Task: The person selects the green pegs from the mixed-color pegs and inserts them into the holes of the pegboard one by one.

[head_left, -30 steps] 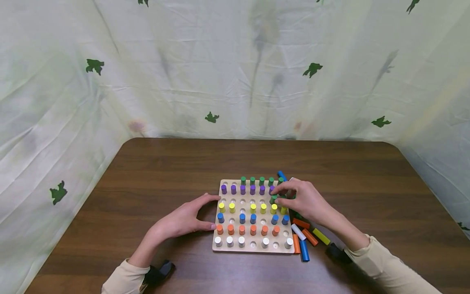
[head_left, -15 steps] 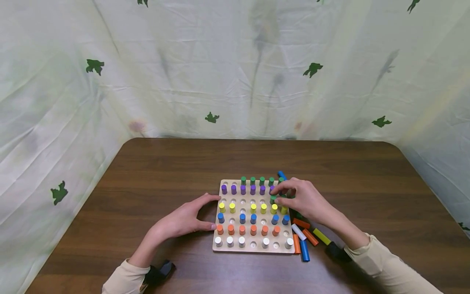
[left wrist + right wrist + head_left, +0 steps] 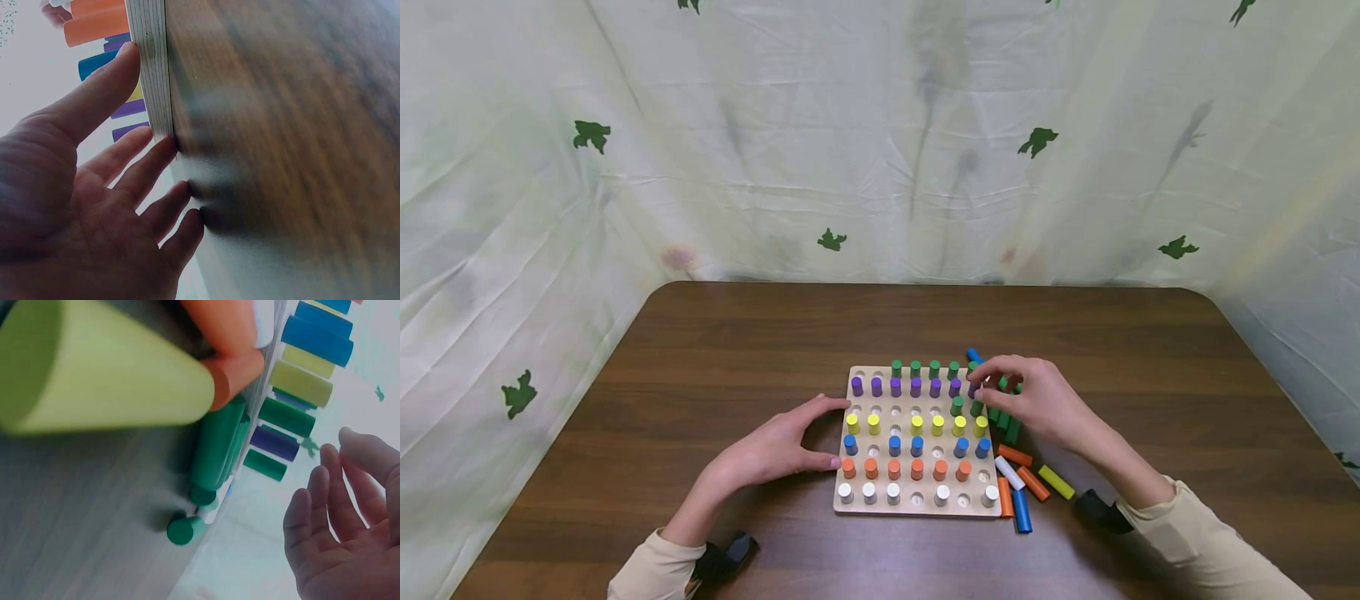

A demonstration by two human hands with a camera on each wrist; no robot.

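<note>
A wooden pegboard [image 3: 917, 505] holds rows of upright pegs in green, purple, yellow, blue, orange and white. My left hand [image 3: 772, 442] rests its fairly straight thumb and fingertips on the board's left edge; the left wrist view shows the thumb [image 3: 100, 94] against that edge. Over the board's far right corner is my right hand [image 3: 1037, 400], thumb and fingers bent loosely beside a purple peg [image 3: 973, 389]. In the right wrist view this hand [image 3: 350, 519] has nothing between its fingers and stands apart from the green peg [image 3: 265, 464] and its neighbours.
Along the board's right side lie loose pegs: green [image 3: 1012, 431], orange [image 3: 1015, 455], white [image 3: 1010, 473], blue [image 3: 1022, 512] and yellow [image 3: 1056, 482]. Another blue peg [image 3: 974, 356] lies by the far right corner. A pale curtain [image 3: 880, 167] hangs behind the brown table [image 3: 760, 333].
My right hand has moved off the green peg it was touching, to the right and slightly away from me. That peg stands in the board. My left hand has stayed put.
</note>
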